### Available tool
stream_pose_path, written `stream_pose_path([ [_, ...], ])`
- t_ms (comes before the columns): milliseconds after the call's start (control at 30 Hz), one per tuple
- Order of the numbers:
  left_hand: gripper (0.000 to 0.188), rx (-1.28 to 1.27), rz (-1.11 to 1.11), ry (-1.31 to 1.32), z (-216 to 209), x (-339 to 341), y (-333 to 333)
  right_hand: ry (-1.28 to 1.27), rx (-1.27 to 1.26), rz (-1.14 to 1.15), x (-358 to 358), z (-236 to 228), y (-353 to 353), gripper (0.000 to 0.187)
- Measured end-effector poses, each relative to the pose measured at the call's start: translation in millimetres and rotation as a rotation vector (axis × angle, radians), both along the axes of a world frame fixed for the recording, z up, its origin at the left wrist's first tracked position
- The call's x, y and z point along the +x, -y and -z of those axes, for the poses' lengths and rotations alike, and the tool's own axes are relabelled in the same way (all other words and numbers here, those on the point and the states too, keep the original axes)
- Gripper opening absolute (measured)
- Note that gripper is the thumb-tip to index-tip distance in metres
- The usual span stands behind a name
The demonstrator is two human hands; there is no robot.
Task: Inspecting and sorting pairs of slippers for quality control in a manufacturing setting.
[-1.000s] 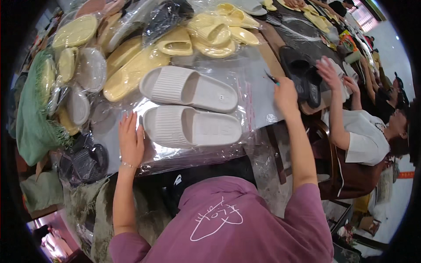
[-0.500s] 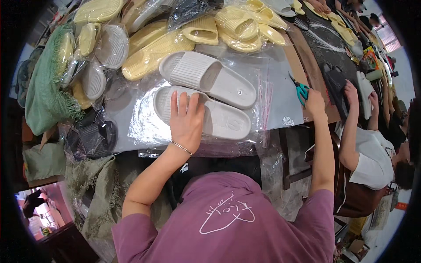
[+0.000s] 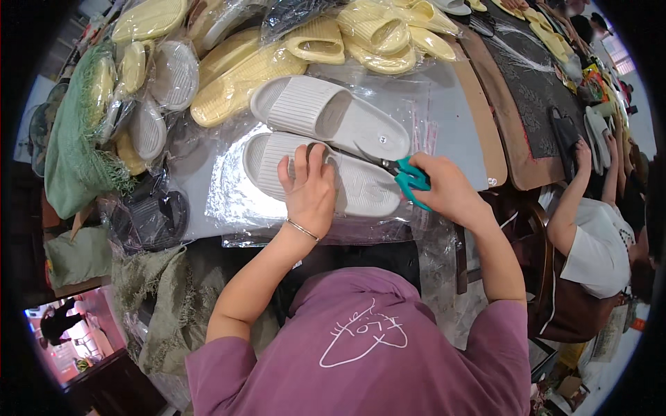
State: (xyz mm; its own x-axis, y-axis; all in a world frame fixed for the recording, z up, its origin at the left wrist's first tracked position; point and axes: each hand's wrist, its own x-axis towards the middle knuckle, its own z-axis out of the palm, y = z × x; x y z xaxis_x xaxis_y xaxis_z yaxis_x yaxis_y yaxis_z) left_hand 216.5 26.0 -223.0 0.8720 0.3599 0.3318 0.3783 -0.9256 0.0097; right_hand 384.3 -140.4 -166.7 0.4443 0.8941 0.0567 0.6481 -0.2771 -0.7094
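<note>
A pair of light grey ribbed slide slippers lies side by side on a clear plastic bag (image 3: 227, 182). My left hand (image 3: 310, 199) sits on the nearer slipper (image 3: 372, 197), its bent fingers gripping the strap; the thumb is mostly hidden. In my right hand (image 3: 452, 192) is a pair of teal-handled scissors (image 3: 414, 184). Their dark, narrow blades point left and reach over the gap between the nearer slipper and the farther slipper (image 3: 372, 127). What the blades touch, if anything, I cannot tell.
Bagged yellow slippers (image 3: 257, 80) are heaped along the far side. A green net sack (image 3: 73, 159) and bagged black slippers (image 3: 149, 216) lie to the left. On the right, a person in a white shirt (image 3: 595, 256) handles slippers at a dark table (image 3: 524, 90).
My right hand has brought the scissors from the table's right side left to the slippers. My left hand has slid slightly right, and its fingers have bent over the strap.
</note>
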Motion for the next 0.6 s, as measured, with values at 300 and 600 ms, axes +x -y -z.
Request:
stream_pose_path([
  [300,0.018,0.040,0.037,0.295,-5.5,-10.3,-3.7,0.015,-0.656,-0.229,-2.2,-27.8,-9.2,0.065],
  [600,0.014,0.008,0.071,0.356,-4.3,-11.3,-0.2,0.073,-0.569,-0.321,-0.7,-19.7,-27.0,0.056],
])
